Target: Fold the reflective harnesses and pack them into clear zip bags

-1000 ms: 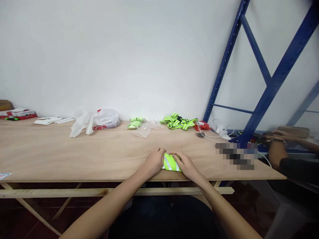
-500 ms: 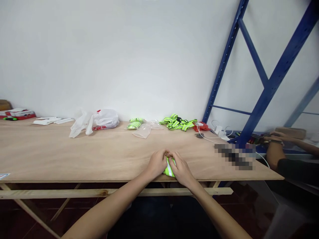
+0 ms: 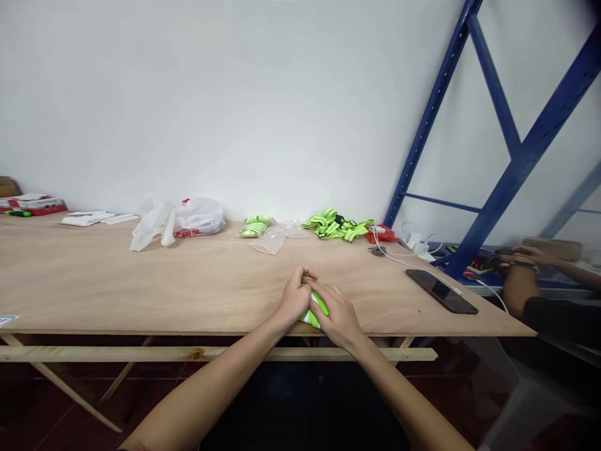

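Near the front edge of the wooden table [image 3: 188, 300], a folded yellow-green reflective strap [image 3: 312, 316] with a silver stripe lies between my two hands. My left hand [image 3: 297, 293] grips its left side with curled fingers. Over the right side and top of the bundle, my right hand [image 3: 337, 313] is wrapped, its fingertips meeting the left hand's. Much of the strap is hidden beneath the fingers. Farther back lies a loose reflective harness [image 3: 335, 224] of the same colour, beside clear plastic bags [image 3: 271, 241] and packed green bundles [image 3: 255, 228].
White plastic bags [image 3: 200, 216] and white papers [image 3: 89, 217] lie along the wall. A phone [image 3: 441, 291], a red pouch [image 3: 382, 233] and white cables [image 3: 413, 247] are at the right. Beyond a blue rack post [image 3: 493, 194], another person's arm [image 3: 521, 285] shows.
The strap bundle has turned and shifted slightly left under my hands. My right hand now lies flatter over it, and the left has risen a little. The camera view has tilted slightly.
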### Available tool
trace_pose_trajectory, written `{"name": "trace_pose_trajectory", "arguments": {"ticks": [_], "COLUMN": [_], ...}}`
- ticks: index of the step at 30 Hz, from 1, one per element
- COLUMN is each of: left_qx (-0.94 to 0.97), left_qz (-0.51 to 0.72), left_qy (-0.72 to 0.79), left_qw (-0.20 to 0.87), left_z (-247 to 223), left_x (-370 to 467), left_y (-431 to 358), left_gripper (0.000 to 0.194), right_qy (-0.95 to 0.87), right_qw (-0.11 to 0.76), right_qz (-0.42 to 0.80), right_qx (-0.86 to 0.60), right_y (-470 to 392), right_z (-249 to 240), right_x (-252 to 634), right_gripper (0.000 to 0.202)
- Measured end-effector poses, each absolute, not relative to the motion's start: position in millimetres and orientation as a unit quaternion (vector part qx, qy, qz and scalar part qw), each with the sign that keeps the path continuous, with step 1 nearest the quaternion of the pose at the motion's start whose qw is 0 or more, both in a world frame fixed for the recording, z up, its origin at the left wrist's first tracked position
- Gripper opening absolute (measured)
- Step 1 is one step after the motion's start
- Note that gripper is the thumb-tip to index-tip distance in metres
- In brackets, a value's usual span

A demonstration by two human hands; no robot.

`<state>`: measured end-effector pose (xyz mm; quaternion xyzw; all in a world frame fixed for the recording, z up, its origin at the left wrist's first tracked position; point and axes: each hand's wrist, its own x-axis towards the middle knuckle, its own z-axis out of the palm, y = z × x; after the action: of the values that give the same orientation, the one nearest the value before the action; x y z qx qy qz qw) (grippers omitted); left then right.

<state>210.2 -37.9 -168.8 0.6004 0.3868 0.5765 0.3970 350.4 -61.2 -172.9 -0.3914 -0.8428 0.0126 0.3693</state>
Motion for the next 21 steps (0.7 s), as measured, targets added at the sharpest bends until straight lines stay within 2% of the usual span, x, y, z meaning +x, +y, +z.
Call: {"name": "trace_pose_trajectory", "arguments": {"ticks": [3, 7, 11, 14, 21], "left_qx": [0.568, 0.546, 0.5, 0.482, 0.476], "left_qz": [0.578, 0.598, 0.625, 0.625, 0.604], "left_qy": [0.4, 0.402, 0.418, 0.432, 0.438], "left_qw": [0.429, 0.428, 0.429, 0.436, 0.465], "left_z": [-166.6, -163.3, -161.0, -161.0, -164.8], "left_x": [210.4, 209.7, 210.0, 210.7, 213.6], "left_y": [-38.7, -40.2, -41.4, -40.6, -33.3], "left_gripper": [0.024, 0.022, 0.022, 0.023, 0.019], "right_qy": [-0.856, -0.861, -0.867, -0.869, -0.876], "right_qw": [0.347, 0.324, 0.314, 0.306, 0.297], "right_qz": [0.013, 0.017, 0.013, 0.005, -0.055], "right_qx": [-0.384, -0.392, -0.386, -0.388, -0.376], "right_y": [-59.9, -56.4, -55.9, -57.6, -64.9], "right_z": [-172.7, -174.7, -176.2, -175.3, -171.5], "right_x": [352.8, 354.5, 354.2, 353.4, 351.4], "right_gripper": [0.046, 0.07, 0.08, 0.078, 0.054]}}
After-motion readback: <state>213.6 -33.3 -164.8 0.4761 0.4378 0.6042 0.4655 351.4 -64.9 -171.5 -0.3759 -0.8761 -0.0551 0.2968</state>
